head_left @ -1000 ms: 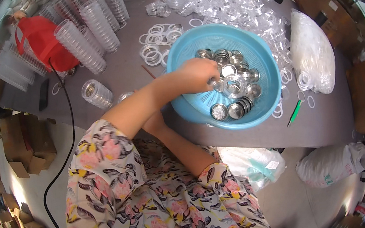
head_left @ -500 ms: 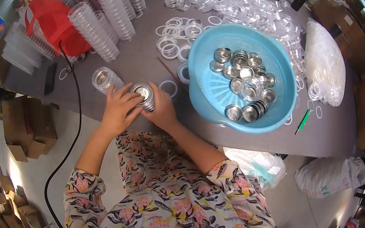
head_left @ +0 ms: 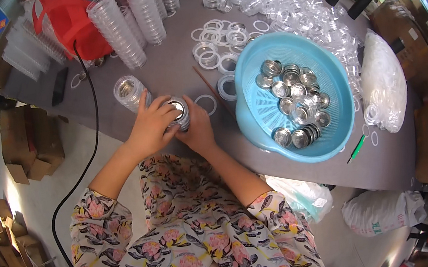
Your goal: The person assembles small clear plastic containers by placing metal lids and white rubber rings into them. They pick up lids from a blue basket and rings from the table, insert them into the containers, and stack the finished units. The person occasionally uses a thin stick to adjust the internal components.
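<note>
A short stack of round clear plastic cases (head_left: 186, 121), with a shiny metal disc (head_left: 177, 105) at its top, stands near the table's front edge. My right hand (head_left: 200, 129) is closed around its right side. From the left, my left hand (head_left: 152, 124) grips the top, its fingertips over the disc and its thumb low at the side. Part of the disc is hidden under those fingers. Just beyond my left hand is another stack of clear cases (head_left: 129, 92). A loose white ring (head_left: 214, 105) lies to the right of my hands.
A blue basket (head_left: 244, 97) holds several metal discs (head_left: 298, 90). Clear cases (head_left: 283, 3) are heaped behind it, beside white rings (head_left: 207, 54). Tall case stacks (head_left: 117, 35) and a red bag (head_left: 70, 25) stand far left. A black cable (head_left: 96, 116) crosses left; a green-handled tool (head_left: 357, 148) lies right.
The whole view has shifted slightly. My left fingers have moved further over the metal disc, covering more of it. My right hand keeps its hold on the stack.
</note>
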